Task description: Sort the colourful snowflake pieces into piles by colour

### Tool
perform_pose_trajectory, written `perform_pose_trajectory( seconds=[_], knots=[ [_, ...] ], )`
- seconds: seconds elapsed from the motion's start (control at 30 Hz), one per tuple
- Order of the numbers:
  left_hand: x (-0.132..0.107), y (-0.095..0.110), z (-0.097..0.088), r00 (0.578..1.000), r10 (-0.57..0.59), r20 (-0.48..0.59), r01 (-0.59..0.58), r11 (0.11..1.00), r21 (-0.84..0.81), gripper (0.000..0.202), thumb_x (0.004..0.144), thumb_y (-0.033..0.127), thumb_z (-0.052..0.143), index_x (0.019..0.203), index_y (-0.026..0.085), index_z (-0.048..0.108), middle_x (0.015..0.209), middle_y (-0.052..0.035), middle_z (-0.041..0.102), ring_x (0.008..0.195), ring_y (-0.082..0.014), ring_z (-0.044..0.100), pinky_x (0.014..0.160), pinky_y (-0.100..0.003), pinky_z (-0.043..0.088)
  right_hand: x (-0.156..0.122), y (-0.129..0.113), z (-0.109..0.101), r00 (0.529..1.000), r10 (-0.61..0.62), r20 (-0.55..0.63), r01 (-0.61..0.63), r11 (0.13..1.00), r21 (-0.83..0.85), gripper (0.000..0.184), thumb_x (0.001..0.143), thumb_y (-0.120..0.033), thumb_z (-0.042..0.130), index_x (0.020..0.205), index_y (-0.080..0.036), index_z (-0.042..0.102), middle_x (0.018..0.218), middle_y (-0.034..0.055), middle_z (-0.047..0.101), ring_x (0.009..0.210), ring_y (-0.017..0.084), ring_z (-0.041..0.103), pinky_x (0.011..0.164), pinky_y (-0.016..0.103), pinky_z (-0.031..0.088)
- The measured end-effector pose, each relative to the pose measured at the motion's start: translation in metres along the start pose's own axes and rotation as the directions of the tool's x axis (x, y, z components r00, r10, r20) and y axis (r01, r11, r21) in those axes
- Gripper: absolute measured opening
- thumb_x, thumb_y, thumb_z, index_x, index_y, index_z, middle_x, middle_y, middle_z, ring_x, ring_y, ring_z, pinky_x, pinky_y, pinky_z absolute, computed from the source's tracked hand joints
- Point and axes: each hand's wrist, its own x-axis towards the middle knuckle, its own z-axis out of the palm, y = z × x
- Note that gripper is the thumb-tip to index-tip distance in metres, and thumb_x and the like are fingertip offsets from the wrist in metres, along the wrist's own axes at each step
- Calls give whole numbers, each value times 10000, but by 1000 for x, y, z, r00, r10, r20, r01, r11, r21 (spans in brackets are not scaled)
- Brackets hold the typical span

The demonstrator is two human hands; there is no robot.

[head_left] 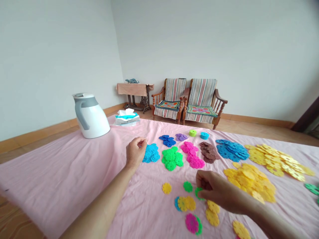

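Note:
My left hand (136, 152) hovers at the left side of a light blue pile of flower-shaped plastic discs (151, 153). Its fingers are pinched together, and anything between them is hidden. Lower right, my right hand (211, 188) has its fingers curled in over a green flower-shaped disc (198, 193), partly covered by the thumb; whether it grips the disc is unclear. Around it lie another green disc (187, 186), a yellow disc (166, 188), overlapping yellow discs (212, 212) and a pink disc (191, 222) on a green one.
Sorted piles include green (171, 158), pink (191, 155), brown (208, 152), dark blue (167, 140), blue (231, 150) and yellow discs (250, 182). A white jug (93, 119) and tissue box (127, 118) stand on the pink cloth (62, 162). Two wooden chairs (201, 99) are beyond.

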Motion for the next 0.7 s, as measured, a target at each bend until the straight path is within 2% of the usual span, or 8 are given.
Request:
perform_pose_trajectory(
  seconds=[0.1,0.2,0.33,0.47,0.5,0.57,0.63,0.7],
  knots=[
    [0,1,0,1000,1,-3,-1,1000,-2,214,747,326,514,725,170,659,699,-17,686,641,-158,611,630,-231,449,17,-5,1,995,-25,-92,28,999,32,91,642,-103,518,662,-185,486,581,-60,434,551,87,410,487,207,281],
    [1,1,0,1000,3,-3,-3,1000,-4,214,748,326,515,728,169,660,694,-17,684,643,-159,615,628,-232,449,43,-7,6,979,-34,-201,52,995,85,80,650,-98,526,665,-177,515,570,-50,492,546,98,475,491,211,314],
    [1,-2,0,1000,10,2,-10,1000,-10,211,753,316,516,742,169,667,712,-18,691,647,-156,622,643,-233,456,72,-6,11,966,-4,-258,46,986,160,91,687,-100,497,742,-167,525,620,-25,572,574,114,570,518,209,387],
    [1,-2,0,1000,11,-5,-11,1000,-10,201,750,305,522,744,169,669,724,-19,694,651,-154,622,650,-233,459,68,-6,9,949,8,-317,34,991,128,104,701,-117,493,777,-168,543,650,-13,586,597,121,571,550,223,394],
    [1,-2,0,1000,10,-5,-10,1000,-10,201,750,306,523,744,169,670,726,-20,695,653,-155,623,650,-233,459,62,-7,8,954,-7,-300,39,994,103,85,694,-124,504,747,-171,550,633,-15,577,594,122,558,550,225,384],
    [1,-2,0,1000,8,-3,-8,1000,-12,204,751,311,524,741,168,669,730,-22,695,656,-156,623,648,-234,458,47,-9,7,980,-47,-194,56,997,43,64,672,-135,527,706,-176,563,626,-15,571,603,123,538,542,222,366],
    [0,-1,0,1000,7,-1,-7,1000,-15,205,751,312,524,735,167,668,729,-23,694,653,-156,622,645,-233,456,32,-10,9,996,-69,-61,67,997,-23,105,633,-134,551,725,-180,574,683,-8,582,635,122,524,537,214,352],
    [0,1,0,1000,9,-3,-9,1000,-17,200,749,306,521,731,168,666,717,-20,690,644,-154,618,638,-232,455,23,-10,12,999,-54,-9,53,996,-76,174,590,-117,562,751,-181,565,730,-6,574,655,118,504,539,210,340]
  ],
)
